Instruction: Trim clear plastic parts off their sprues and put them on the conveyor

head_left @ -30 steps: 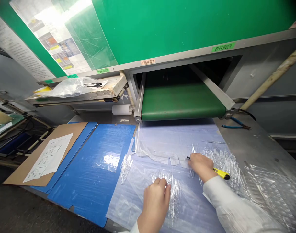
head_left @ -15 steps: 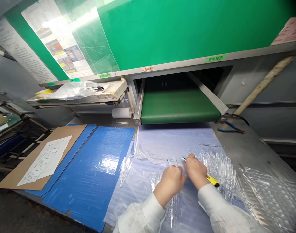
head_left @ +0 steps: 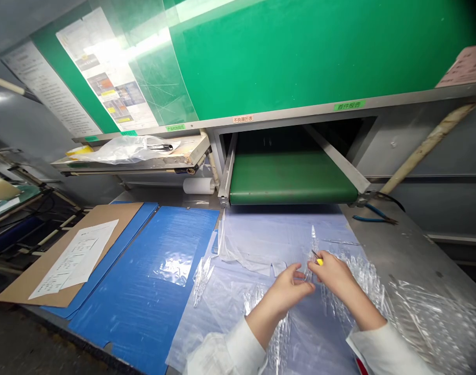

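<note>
My right hand is closed around a yellow utility knife, its thin dark blade sticking out toward the upper left. Just beyond its fingertips shows a slim clear plastic piece; whether a finger touches it I cannot tell. Close by on the left, my left hand has its thumb and fingers apart, with nothing plainly held. Both hands are over the film-covered work surface. Clear plastic pieces lie below my left hand, and a larger heap of clear pieces lies beside my right wrist.
A green conveyor belt ends behind the film. Blue-handled pliers lie at right, near more clear plastic parts. To the left are blue sheets, a few clear pieces and brown cardboard with papers.
My left hand has gone from a closed grip to spread fingers. My right hand has turned and shifted slightly right, bringing the knife's yellow body to the fingertips. A clear piece now shows beyond them.
</note>
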`<state>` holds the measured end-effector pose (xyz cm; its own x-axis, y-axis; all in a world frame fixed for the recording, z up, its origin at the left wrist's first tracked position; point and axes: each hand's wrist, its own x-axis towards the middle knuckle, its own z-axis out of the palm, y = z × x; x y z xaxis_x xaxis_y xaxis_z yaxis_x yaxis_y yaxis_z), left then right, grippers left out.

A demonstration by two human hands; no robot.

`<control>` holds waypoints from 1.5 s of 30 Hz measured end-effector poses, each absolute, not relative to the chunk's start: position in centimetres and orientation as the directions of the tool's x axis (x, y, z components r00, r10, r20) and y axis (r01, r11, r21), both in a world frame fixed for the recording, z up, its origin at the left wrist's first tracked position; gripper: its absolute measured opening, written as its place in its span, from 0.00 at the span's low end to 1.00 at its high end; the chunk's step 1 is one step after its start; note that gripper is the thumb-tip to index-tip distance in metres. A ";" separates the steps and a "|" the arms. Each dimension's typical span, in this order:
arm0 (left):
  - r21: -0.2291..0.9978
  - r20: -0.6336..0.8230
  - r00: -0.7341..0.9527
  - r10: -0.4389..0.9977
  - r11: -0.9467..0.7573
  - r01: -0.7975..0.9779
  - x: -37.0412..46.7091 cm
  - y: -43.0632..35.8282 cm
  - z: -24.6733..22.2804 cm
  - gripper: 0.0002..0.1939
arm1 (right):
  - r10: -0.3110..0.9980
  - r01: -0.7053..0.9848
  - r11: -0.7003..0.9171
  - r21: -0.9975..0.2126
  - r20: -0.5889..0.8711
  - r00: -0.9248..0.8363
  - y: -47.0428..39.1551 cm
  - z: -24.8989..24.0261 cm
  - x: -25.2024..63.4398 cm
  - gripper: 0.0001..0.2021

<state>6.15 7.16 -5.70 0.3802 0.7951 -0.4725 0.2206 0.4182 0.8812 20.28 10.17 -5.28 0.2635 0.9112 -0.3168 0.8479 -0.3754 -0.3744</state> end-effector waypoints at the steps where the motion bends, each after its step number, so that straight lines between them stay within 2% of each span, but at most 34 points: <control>1: 0.876 -0.481 0.384 0.788 0.441 0.194 6.5 7.3 -6.0 0.36 | 0.900 0.840 -0.387 -0.380 -0.356 0.253 10.3 -5.0 20.4 0.13; 6: 0.856 -0.495 0.443 0.748 0.508 0.098 7.4 7.1 -7.4 0.28 | 0.847 0.775 -0.431 -0.462 -0.504 0.171 8.8 -5.0 20.6 0.12; 9: 0.849 -0.459 0.489 0.742 0.529 -0.006 7.4 5.7 -7.7 0.30 | 0.839 0.708 -0.436 -0.556 -0.536 0.095 5.7 -5.7 20.2 0.10; 11: 0.824 -0.446 0.536 0.717 0.562 -0.066 7.3 4.5 -7.5 0.29 | 0.856 0.653 -0.408 -0.638 -0.516 0.031 3.4 -5.9 19.8 0.11; 14: 0.763 -0.457 0.613 0.645 0.639 -0.104 6.5 3.0 -6.7 0.20 | 0.897 0.556 -0.344 -0.757 -0.440 -0.045 0.8 -5.1 19.8 0.14; 19: 0.639 -0.476 0.720 0.504 0.761 -0.111 4.6 1.6 -3.9 0.17 | 0.914 0.401 -0.388 -0.830 -0.403 0.051 0.6 -2.5 20.8 0.19; 22: 0.607 -0.476 0.766 0.432 0.792 -0.070 4.0 0.9 -2.6 0.13 | 0.908 0.279 -0.413 -0.867 -0.416 0.052 1.4 -1.6 20.5 0.22; 25: 0.632 -0.504 0.723 0.472 0.772 -0.064 3.8 0.2 -2.6 0.11 | 0.900 0.187 -0.430 -0.883 -0.436 0.007 1.6 -1.2 19.9 0.22; 32: 0.718 -0.560 0.500 0.660 0.688 -0.104 2.8 -0.4 -2.6 0.05 | 0.896 -0.014 -0.443 -0.896 -0.443 0.006 0.6 0.6 20.0 0.23; 36: 0.659 -0.539 0.565 0.625 0.730 -0.179 2.7 -0.4 -1.0 0.06 | 0.889 -0.090 -0.458 -0.884 -0.457 -0.032 0.2 1.6 19.6 0.23; 40: 0.609 -0.443 0.655 0.612 0.742 -0.281 2.9 -0.6 0.9 0.08 | 0.881 -0.112 -0.472 -0.874 -0.467 -0.073 -0.1 1.9 18.9 0.23; 45: 0.613 -0.362 0.691 0.626 0.718 -0.330 2.9 -0.8 2.2 0.11 | 0.866 -0.107 -0.498 -0.860 -0.488 -0.109 -0.2 2.1 18.4 0.24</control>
